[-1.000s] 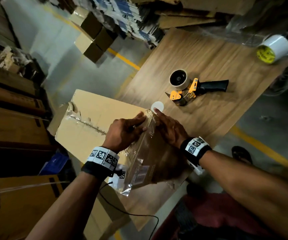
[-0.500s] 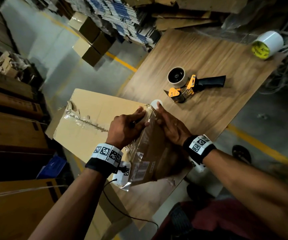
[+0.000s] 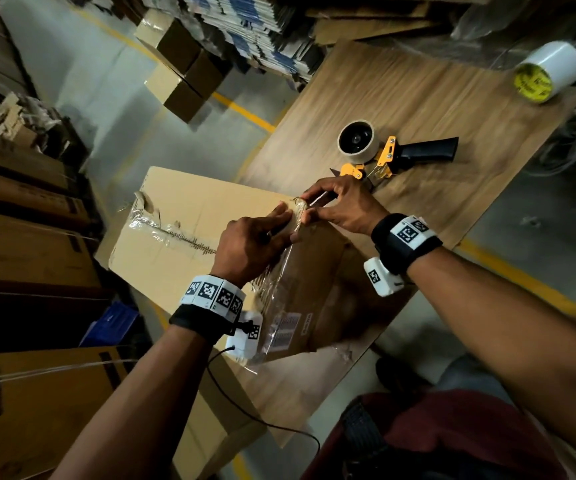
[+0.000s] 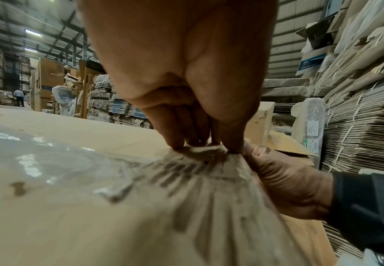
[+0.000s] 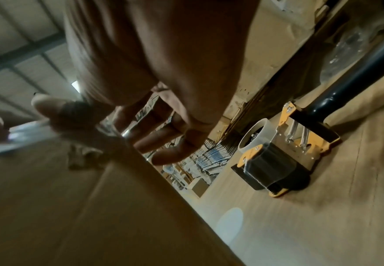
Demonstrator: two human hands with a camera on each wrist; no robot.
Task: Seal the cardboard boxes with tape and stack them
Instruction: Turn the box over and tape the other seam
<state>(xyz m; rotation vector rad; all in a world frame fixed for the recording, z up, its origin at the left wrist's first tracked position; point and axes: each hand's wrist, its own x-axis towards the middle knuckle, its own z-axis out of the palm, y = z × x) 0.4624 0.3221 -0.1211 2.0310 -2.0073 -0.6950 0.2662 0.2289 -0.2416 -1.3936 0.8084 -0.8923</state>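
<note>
A flat cardboard box [image 3: 182,209] lies on the wooden table [image 3: 435,98], overhanging its left edge. A loose strip of clear tape [image 3: 279,306] with an old label runs from the box's far edge down towards me. My left hand [image 3: 286,221] pinches the bunched end of this tape [image 4: 200,150] with curled fingertips [image 4: 175,142]. My right hand [image 3: 309,209] pinches the same end from the other side, thumb against forefinger [image 5: 56,111]. A yellow and black tape dispenser [image 3: 383,157] lies just beyond my right hand, untouched.
A white roll with a yellow label [image 3: 546,71] lies at the table's far right corner. Two stacked boxes [image 3: 182,71] stand on the floor beyond the table. Bundles of flat cartons [image 4: 357,126] line the right. A small white disc [image 5: 229,221] lies on the table.
Both hands have moved along the box towards its far edge and the dispenser, bunching the tape end between them. The white disc on the table is now hidden in the head view.
</note>
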